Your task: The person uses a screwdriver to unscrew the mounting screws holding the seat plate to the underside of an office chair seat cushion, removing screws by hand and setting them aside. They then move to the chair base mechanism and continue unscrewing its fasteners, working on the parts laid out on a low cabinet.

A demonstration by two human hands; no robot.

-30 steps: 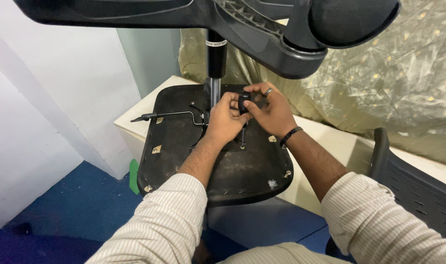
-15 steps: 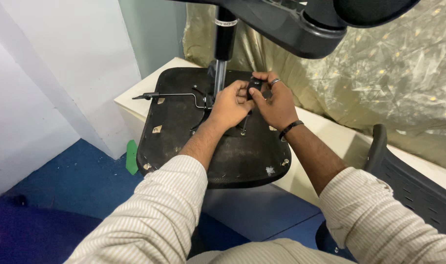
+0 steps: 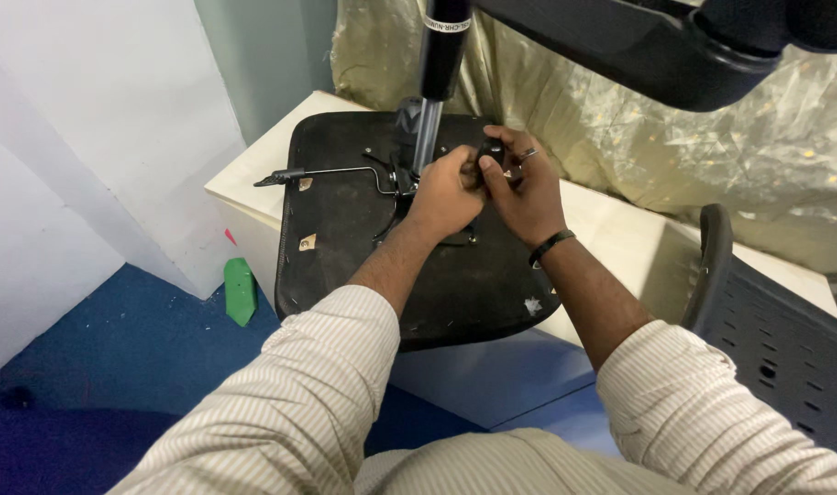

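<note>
We look down at a chair seat (image 3: 363,238) lying upside down on a pale table (image 3: 253,174). Our left hand (image 3: 446,188) and right hand (image 3: 524,188) meet near the middle of the seat. Both hands curl tight around a small black knob (image 3: 488,153). A shiny metal pole (image 3: 428,133) stands up at 11 o'clock from the hands. A thin lever (image 3: 331,171) sticks out at 9 o'clock. A black chair base (image 3: 638,46) hangs at 1 o'clock.

Furniture assembly workshop: upturned chair seat (image 3: 418,247), plastic-wrapped stock (image 3: 675,147).
</note>
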